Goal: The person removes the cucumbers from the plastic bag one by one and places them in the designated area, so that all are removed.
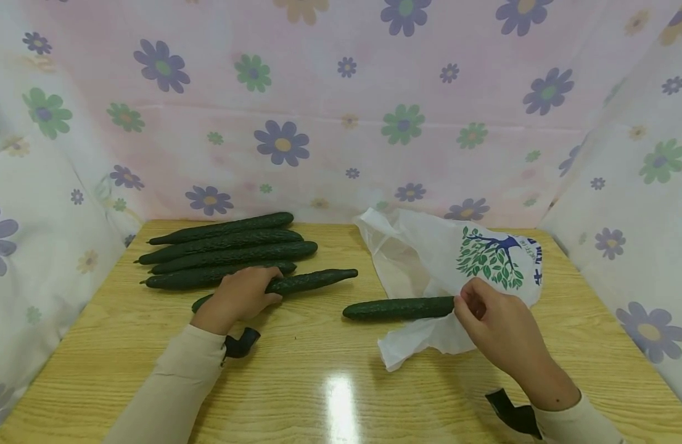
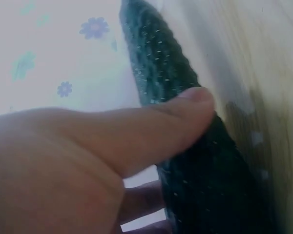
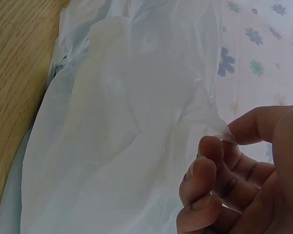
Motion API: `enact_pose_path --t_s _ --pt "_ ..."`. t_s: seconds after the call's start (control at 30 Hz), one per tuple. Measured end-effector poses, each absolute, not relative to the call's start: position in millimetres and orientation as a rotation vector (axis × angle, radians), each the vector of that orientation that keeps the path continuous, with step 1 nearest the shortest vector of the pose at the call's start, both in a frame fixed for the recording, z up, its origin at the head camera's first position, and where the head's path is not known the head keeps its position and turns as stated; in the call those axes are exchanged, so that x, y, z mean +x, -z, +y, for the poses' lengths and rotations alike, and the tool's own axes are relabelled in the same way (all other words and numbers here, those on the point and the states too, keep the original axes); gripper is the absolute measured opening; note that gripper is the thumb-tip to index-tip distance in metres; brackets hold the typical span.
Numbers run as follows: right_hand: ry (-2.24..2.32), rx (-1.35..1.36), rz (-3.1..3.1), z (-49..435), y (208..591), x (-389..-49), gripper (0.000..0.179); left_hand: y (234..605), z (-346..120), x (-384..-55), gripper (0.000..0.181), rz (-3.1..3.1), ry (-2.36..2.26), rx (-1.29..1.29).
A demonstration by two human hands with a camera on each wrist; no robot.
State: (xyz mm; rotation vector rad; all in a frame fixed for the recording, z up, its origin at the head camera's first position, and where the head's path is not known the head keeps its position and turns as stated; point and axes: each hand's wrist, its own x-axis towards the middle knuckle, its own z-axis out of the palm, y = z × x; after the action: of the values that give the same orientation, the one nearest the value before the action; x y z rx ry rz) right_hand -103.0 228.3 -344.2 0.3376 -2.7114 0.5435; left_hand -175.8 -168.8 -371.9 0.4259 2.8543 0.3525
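Observation:
My left hand (image 1: 241,296) grips a dark green cucumber (image 1: 313,280) around its middle. In the left wrist view, the thumb lies across this bumpy cucumber (image 2: 156,53). On the right, my right hand (image 1: 499,324) pinches the edge of a white plastic bag (image 1: 430,240) printed with a green-leaved tree. The right wrist view has the thumb and a finger holding a thin fold of the bag (image 3: 127,131). Another cucumber (image 1: 396,308) lies at the bag's mouth, its right end by my right fingertips. Whether that end touches my fingers, I cannot tell.
Several more cucumbers (image 1: 235,253) lie side by side at the back left of the wooden table (image 1: 296,376). Flowered cloth (image 1: 330,98) hangs behind the table and along both sides. Black curved pieces (image 1: 242,343) show at both wrists.

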Motion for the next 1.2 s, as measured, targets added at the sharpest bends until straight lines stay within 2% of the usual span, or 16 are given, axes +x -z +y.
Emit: enact_pose_path --t_s 0.83,1.07,1.2 --pt "-0.549 0.353 -2.712 226 345 -104 0.012 385 -156 -173 0.044 2.943 -0.344 0.475" --pt "-0.543 0.357 -2.705 226 345 -103 0.013 382 -164 -175 0.055 2.927 -0.288 0.451" --pt "-0.539 0.361 -2.700 228 347 -103 0.012 380 -167 -175 0.054 2.912 -0.260 0.422"
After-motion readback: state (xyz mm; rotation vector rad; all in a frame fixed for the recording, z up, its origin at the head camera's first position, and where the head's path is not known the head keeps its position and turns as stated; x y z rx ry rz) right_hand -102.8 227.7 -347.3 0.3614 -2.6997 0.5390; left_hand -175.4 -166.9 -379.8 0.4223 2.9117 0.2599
